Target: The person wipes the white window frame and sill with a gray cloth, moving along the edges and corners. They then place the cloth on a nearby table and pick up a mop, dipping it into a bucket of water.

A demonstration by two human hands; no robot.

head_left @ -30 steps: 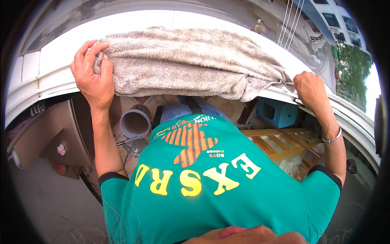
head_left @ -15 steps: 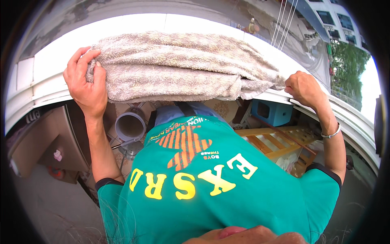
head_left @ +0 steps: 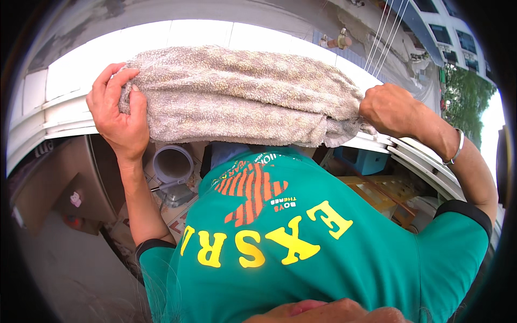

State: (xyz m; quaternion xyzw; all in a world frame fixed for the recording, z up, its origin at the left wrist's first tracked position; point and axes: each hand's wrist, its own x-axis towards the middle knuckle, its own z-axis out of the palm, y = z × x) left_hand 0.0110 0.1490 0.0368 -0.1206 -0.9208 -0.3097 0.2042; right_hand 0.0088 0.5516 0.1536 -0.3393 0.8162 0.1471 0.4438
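A grey-beige plush towel [head_left: 242, 97] is laid lengthwise, left to right, along a white window ledge [head_left: 199, 33], its near side lapped over the edge. Its left end is gripped by the thumb and fingers of the left hand [head_left: 118, 113]; its bunched right end is clenched in the right hand [head_left: 390, 110].
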